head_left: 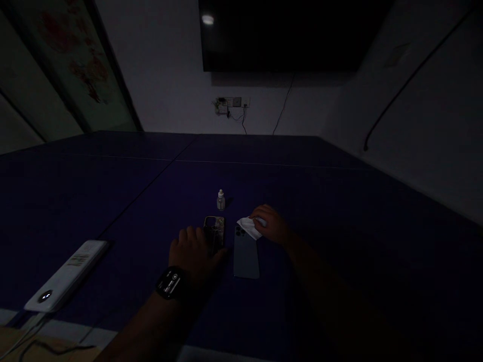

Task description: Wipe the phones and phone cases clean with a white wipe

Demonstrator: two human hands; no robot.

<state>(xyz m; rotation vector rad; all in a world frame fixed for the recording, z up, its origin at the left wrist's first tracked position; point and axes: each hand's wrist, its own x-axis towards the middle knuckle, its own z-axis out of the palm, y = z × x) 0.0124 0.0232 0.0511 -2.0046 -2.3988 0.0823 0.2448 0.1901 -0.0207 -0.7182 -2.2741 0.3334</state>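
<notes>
A smartphone (246, 259) lies back side up on the dark blue table, its camera lenses at the far end. My right hand (272, 225) pinches a white cloth (249, 227) at the phone's upper right corner. Left of the phone is a patterned phone case (219, 230), partly covered by my left hand (192, 254). That hand rests with its thumb held out toward the phone; it wears a smartwatch (170, 282). Just beyond the case stands a small clear bottle (221, 201) with a white cap.
A white power bank (68, 276) with a lit display and cables lies at the left near edge of the blue table (151, 191). At the far wall are sockets with cords (236, 103) below a large dark screen (294, 35). The room is dim.
</notes>
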